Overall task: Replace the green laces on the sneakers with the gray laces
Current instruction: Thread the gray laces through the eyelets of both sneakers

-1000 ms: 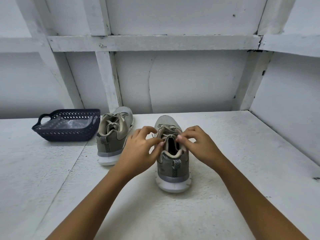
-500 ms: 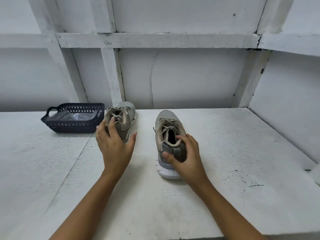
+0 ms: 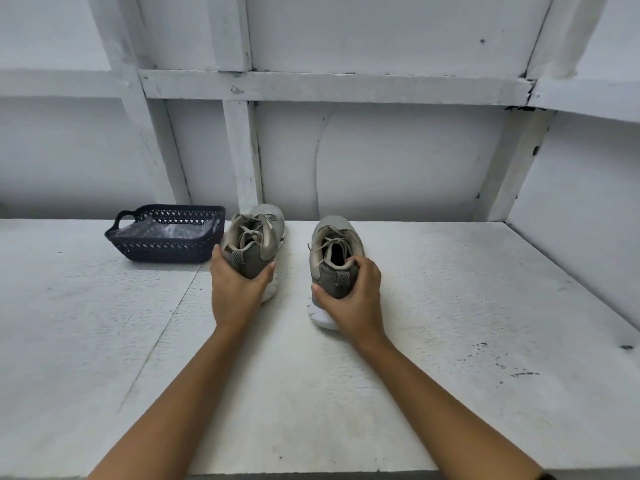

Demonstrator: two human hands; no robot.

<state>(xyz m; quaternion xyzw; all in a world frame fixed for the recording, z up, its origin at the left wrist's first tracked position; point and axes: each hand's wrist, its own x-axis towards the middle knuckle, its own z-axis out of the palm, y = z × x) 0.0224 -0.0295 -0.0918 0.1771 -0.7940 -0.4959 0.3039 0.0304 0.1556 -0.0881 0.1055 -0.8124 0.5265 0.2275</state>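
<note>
The person has one sneaker in each hand, both taken by the heel. The left hand point(image 3: 239, 292) grips the heel of the left sneaker point(image 3: 268, 233), with the thumb on the side nearer the other hand and the fingers curled round the outer side. That shoe looks tipped rather than flat on the worktop point(image 3: 450, 306), though how far it is lifted cannot be told. The right hand point(image 3: 353, 301) clasps the heel of the right sneaker point(image 3: 341, 226), thumb low near the white sole and fingers hooked over the collar. This shoe stands upright with its toe pointing away from the hand.

A heel grip leaves the tongue and eyelets uncovered ahead of the fingers. That suits checking the lacing or moving the shoes as a pair, which is probably why both are held this way.

The laces point(image 3: 334, 242) threaded through both shoes, just beyond each hand's fingertips, look pale gray-beige, and no green lace can be made out. On that evidence the swap seems finished or nearly so, and the hold looks meant for setting the pair side by side.

A dark basket point(image 3: 166, 249) sits just outside the left hand, close beside the left sneaker. It has clear plastic point(image 3: 166, 231) in it, and whether it also holds laces cannot be seen.
</note>
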